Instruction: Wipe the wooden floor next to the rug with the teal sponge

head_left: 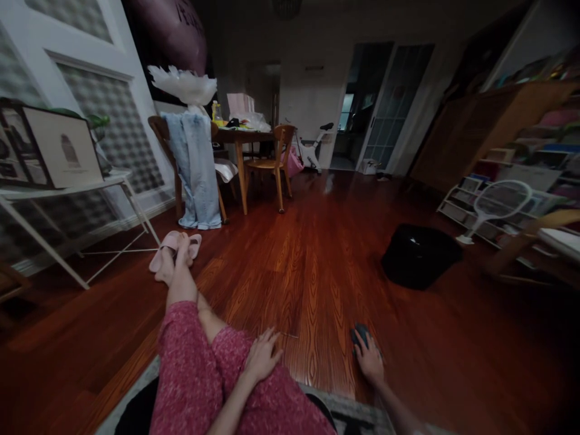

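My left hand [261,355] lies on my thigh, over the red patterned trousers [190,362], with its fingers stretched out and nothing in it. Out to the right, my right hand [370,361] is closed around a dark computer mouse [360,333]. Its fingers rest over the top of the mouse. The wooden floor [312,290] shows behind that hand; whether the mouse touches any surface, I cannot tell. My legs are crossed, and pink slippers [194,246] are at my feet.
A black bin [419,257] stands on the floor at right, near a white electric racket [502,199] and crowded shelves. At left is a white side table [67,187] with a framed box. Jeans [193,169] hang over a chair by the dining table [238,134].
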The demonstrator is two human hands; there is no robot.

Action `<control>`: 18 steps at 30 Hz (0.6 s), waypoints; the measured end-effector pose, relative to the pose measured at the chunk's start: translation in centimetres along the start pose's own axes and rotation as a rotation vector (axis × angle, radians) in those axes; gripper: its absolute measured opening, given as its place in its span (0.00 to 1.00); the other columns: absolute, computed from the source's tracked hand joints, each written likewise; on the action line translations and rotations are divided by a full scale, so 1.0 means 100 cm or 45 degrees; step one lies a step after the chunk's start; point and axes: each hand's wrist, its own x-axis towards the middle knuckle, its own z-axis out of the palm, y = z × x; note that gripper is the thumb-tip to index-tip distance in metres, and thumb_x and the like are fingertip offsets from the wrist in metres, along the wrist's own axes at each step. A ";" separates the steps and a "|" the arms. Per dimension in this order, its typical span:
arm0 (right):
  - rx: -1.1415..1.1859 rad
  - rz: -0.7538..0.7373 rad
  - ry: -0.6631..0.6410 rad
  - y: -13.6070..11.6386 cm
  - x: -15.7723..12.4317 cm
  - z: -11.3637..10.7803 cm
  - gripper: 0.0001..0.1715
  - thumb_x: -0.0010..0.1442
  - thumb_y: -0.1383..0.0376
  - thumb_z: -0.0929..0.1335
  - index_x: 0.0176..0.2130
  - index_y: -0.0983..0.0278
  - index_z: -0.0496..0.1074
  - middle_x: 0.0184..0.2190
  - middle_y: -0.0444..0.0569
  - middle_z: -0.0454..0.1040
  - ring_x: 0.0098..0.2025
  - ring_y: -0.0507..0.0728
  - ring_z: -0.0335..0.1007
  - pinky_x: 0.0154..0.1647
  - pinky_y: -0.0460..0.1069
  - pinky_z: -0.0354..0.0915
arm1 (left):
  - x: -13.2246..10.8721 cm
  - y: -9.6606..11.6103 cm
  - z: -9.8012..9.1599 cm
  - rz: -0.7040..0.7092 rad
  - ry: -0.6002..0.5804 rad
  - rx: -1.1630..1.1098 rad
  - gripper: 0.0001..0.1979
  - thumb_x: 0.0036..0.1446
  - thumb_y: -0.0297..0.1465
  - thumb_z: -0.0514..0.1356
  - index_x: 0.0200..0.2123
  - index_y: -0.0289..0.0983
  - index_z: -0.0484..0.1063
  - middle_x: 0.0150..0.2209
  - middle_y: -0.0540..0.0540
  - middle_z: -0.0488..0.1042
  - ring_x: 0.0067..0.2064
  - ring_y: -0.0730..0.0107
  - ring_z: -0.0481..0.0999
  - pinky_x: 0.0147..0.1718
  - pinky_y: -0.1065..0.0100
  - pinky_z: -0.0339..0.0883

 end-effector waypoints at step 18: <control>0.048 -0.749 -0.401 -0.141 -0.057 0.012 0.31 0.70 0.51 0.55 0.69 0.46 0.54 0.74 0.46 0.48 0.74 0.61 0.41 0.70 0.65 0.46 | -0.002 -0.004 0.001 0.048 0.023 0.025 0.30 0.63 0.40 0.50 0.67 0.40 0.61 0.72 0.44 0.54 0.71 0.58 0.54 0.68 0.55 0.51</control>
